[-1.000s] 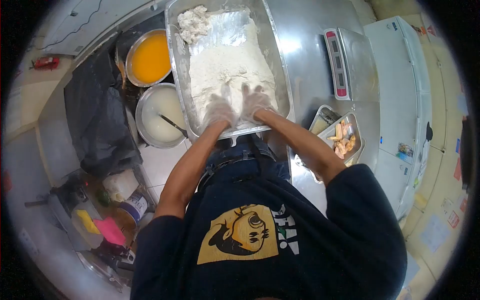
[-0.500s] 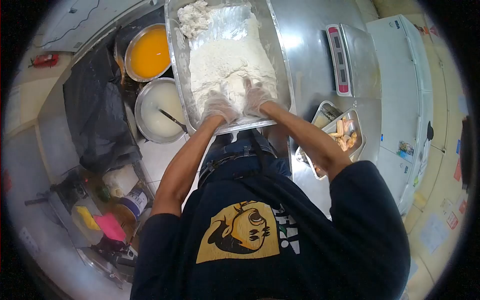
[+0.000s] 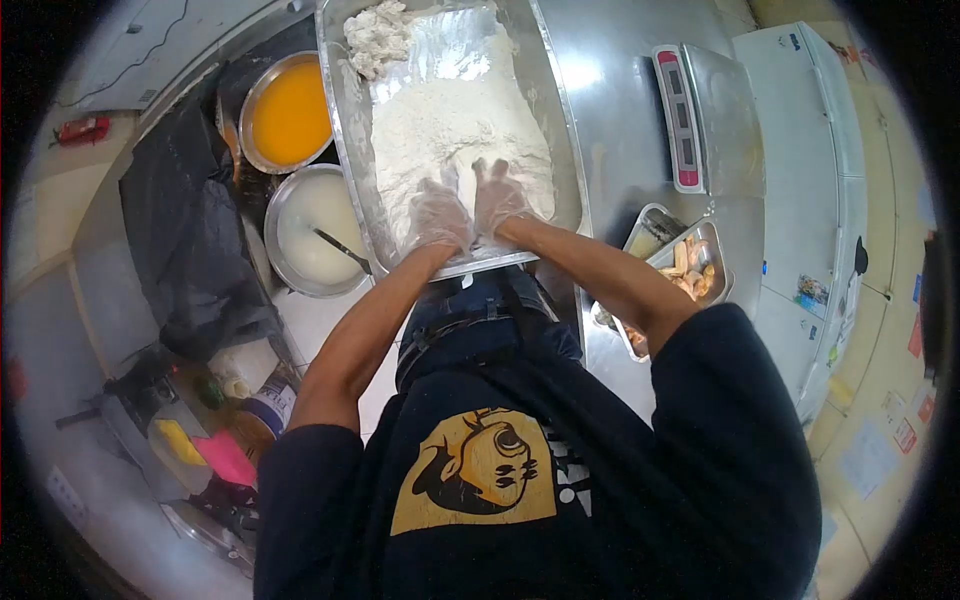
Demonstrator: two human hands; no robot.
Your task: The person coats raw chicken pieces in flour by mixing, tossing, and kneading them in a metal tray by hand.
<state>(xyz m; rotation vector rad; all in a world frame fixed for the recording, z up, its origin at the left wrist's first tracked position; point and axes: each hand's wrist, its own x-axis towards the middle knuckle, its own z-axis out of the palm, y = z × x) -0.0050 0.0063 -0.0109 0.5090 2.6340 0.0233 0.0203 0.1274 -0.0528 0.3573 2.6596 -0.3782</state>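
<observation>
A deep metal tray [image 3: 572, 150] holds a thick bed of white flour [image 3: 450, 115]. Both my hands are in clear plastic gloves, down in the flour at the tray's near end. My left hand [image 3: 438, 215] lies on the left, its fingers stretched forward and partly sunk in flour. Close beside it, my right hand [image 3: 498, 198] has its fingers extended and a little apart. A smooth white patch shows between the hands; whether something lies under it I cannot tell. Lumpy floured pieces [image 3: 376, 38] are heaped in the tray's far left corner.
Left of the tray stand a bowl of orange liquid [image 3: 290, 115] and a bowl of whitish liquid [image 3: 305, 215] with a dark-handled utensil [image 3: 340, 248]. On the right are a scale [image 3: 715, 120] and small metal trays with food pieces [image 3: 690, 265]. A black plastic sheet [image 3: 185, 220] hangs left.
My hands have drawn closer together in the flour, the right one shifting left. The tray and bowls sit slightly further left in view.
</observation>
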